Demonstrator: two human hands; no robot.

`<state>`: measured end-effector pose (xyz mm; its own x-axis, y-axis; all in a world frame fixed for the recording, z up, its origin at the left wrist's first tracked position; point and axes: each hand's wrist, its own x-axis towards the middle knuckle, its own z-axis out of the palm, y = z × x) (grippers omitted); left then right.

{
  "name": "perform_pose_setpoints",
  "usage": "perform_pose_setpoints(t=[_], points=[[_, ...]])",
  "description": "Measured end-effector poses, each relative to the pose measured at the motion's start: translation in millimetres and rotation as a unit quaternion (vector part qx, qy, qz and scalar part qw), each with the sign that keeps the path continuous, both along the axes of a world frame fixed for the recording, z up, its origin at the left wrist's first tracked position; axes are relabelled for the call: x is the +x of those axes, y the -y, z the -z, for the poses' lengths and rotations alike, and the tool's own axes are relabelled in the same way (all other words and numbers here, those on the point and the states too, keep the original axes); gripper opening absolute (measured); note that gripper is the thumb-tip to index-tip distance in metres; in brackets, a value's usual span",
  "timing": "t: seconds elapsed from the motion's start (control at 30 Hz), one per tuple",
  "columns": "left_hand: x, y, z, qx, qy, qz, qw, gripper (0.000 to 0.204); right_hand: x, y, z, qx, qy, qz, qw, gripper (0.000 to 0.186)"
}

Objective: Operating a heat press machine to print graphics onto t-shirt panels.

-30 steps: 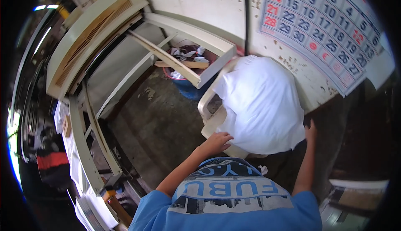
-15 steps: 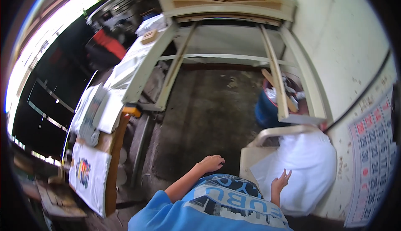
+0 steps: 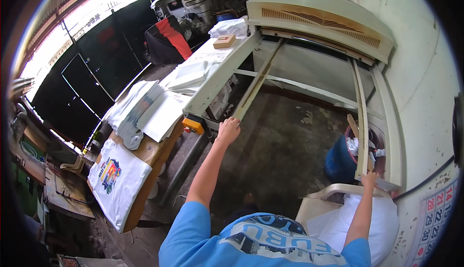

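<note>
Both my arms are stretched forward to a large cream metal machine with a vented hood (image 3: pixel 319 11). At the near end of its left rail (image 3: pixel 261 80), my left hand (image 3: pixel 228 130) is closed round the metal. My right hand (image 3: pixel 370 178) grips the near tip of the right rail (image 3: pixel 360 107), just above a cream plastic chair (image 3: pixel 309 202). The fingers' undersides are hidden on both hands. White cloth (image 3: pixel 372 218) lies heaped on the chair, beside my right forearm.
Left of the machine, a wooden table (image 3: pixel 159 170) bears stacked white shirts (image 3: pixel 140 107) and a printed white shirt (image 3: pixel 118 185). A yellow switch box (image 3: pixel 193 125) juts from the frame's corner. Under the right rail stands a blue drum (image 3: pixel 338 158) with scraps. A calendar (image 3: pixel 435 218) hangs at right.
My hands have moved from near my body out to the two rails, the left going forward and left, the right forward and right. Both have closed on the rail ends. The view has shifted.
</note>
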<state>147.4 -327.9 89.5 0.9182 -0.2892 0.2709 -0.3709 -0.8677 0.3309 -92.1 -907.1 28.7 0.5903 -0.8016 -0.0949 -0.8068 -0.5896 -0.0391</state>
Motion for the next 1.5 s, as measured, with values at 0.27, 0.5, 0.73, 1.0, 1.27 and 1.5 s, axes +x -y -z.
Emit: perform_pose_setpoints(t=[0.27,0.5,0.73,1.0,1.27,1.5], points=[[64,-42,54,0.121,-0.038,-0.1,0.987,0.043,2,-11,-22,0.008,-0.049,-0.011,0.999,0.052],[118,-65,56,0.026,-0.114,-0.148,0.982,0.055,9,18,25,-0.044,0.068,-0.043,0.996,0.083],[113,-72,76,-0.032,-0.097,-0.24,0.965,0.031,28,20,33,0.05,-0.009,0.0,0.999,0.074],[118,-56,66,-0.151,-0.037,-0.212,0.965,0.018,63,35,67,-0.001,-0.017,-0.062,0.998,0.068],[116,-66,73,-0.156,0.012,-0.211,0.965,0.016,39,41,47,0.015,-0.027,-0.018,0.999,0.074],[114,-59,68,-0.109,-0.055,-0.213,0.969,0.019,20,22,30,0.05,-0.009,0.032,0.998,0.08]])
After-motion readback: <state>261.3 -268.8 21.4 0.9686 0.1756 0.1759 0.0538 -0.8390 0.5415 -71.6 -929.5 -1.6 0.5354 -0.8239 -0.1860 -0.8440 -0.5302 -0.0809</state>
